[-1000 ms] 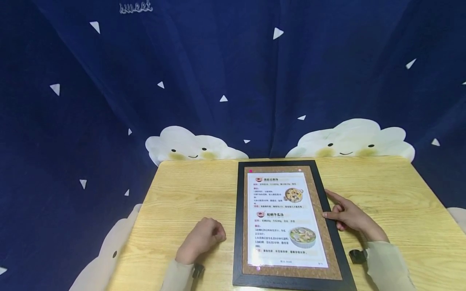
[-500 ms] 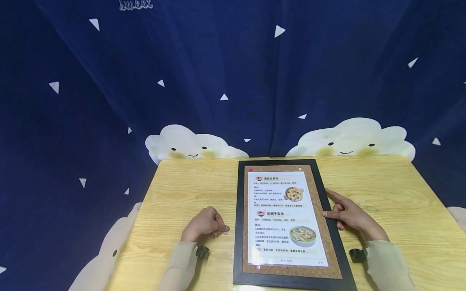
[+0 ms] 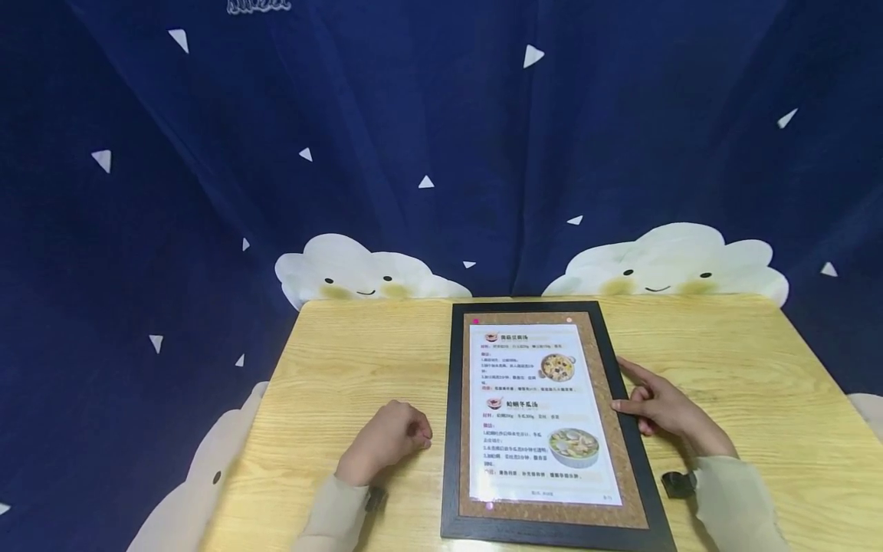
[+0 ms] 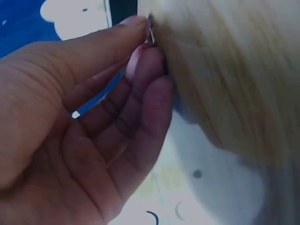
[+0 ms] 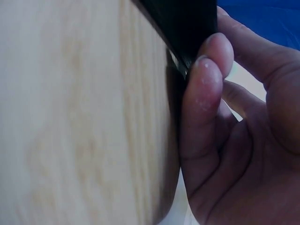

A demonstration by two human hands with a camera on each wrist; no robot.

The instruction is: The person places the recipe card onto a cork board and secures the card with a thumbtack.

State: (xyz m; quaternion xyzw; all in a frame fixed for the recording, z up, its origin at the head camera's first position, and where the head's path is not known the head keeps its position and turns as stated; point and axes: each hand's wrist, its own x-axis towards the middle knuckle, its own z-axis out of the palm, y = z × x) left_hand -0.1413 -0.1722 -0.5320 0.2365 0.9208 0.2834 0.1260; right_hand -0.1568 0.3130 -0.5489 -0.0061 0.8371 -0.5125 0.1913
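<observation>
A framed cork board (image 3: pixel 550 540) with a black frame lies flat on the table. On it lies a recipe sheet (image 3: pixel 545 418) printed with two soup dishes. Pushpins show at the cork's upper left (image 3: pixel 476 321), upper right (image 3: pixel 569 320) and bottom left (image 3: pixel 490 505). My left hand (image 3: pixel 386 438) is left of the board, apart from it. Between thumb and fingertips it pinches a small thumbtack (image 4: pixel 150 35), mostly covered by the fingers. My right hand (image 3: pixel 665 410) holds the board's right edge, thumb on the black frame, index finger along its side, the other fingers curled.
The wooden table (image 3: pixel 359 345) extends left and right of the board. A dark blue curtain (image 3: pixel 414 138) with white triangles and smiling clouds hangs behind the table and down its left side. A dark wrist camera (image 3: pixel 679 484) sits at the right cuff.
My left hand turned so that a purplish tack head showed at its fingertips half a second ago, then turned back and hid it. My right hand and the board stay in place.
</observation>
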